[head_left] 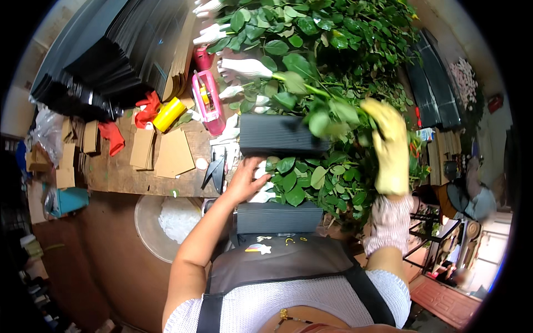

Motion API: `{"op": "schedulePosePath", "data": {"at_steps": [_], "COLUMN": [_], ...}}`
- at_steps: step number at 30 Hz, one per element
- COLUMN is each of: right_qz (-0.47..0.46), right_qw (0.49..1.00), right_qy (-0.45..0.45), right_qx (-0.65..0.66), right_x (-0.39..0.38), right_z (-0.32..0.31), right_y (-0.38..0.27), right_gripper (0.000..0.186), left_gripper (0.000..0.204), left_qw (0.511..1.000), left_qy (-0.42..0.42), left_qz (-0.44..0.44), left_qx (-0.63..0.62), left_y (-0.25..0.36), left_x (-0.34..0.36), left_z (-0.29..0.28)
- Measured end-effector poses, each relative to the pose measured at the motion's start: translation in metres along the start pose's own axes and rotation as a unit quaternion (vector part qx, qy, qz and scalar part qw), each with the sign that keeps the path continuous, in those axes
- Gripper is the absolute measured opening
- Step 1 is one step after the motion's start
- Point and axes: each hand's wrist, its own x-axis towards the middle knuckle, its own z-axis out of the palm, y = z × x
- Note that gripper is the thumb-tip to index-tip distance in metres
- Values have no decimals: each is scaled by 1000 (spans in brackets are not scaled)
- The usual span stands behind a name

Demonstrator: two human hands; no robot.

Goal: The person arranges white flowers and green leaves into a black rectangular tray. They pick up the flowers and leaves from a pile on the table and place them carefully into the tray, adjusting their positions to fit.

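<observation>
My right hand [388, 141], in a yellow glove, is closed on the stem of a rose [294, 82]. The stem slants up to the left, its leaves partly blurred, and its head sits in a white net sleeve [247, 67]. My bare left hand [249, 180] rests with fingers stretched out on the white-sleeved heads of a leafy rose bunch [311, 180]. This bunch lies between two dark ribbed boards, a far one [284, 134] and a near one [280, 218]. Beyond them spreads a big pile of leafy roses [333, 39].
On the wooden table [119, 175] at left are cardboard pieces [175, 152], a yellow roll [169, 114], a pink tape dispenser [209, 105] and black scissors [214, 173]. Dark boards [119, 53] are stacked at far left. Below the table edge stands a tub [150, 236] holding white netting.
</observation>
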Motion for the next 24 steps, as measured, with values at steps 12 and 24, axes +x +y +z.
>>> {"op": "schedulePosePath", "data": {"at_steps": [12, 24], "right_qz": [80, 24], "right_qw": [958, 971], "right_qy": [-247, -234], "right_qx": [-123, 41], "right_x": [-96, -55], "right_z": [9, 159], "right_y": [-27, -101], "right_gripper": [58, 29], "left_gripper": [41, 41], "left_qw": [996, 997], "left_qy": [-33, 76], "left_qz": [15, 1], "left_qx": [81, 33], "left_y": [-5, 19], "left_x": [5, 7], "left_z": [5, -14]}}
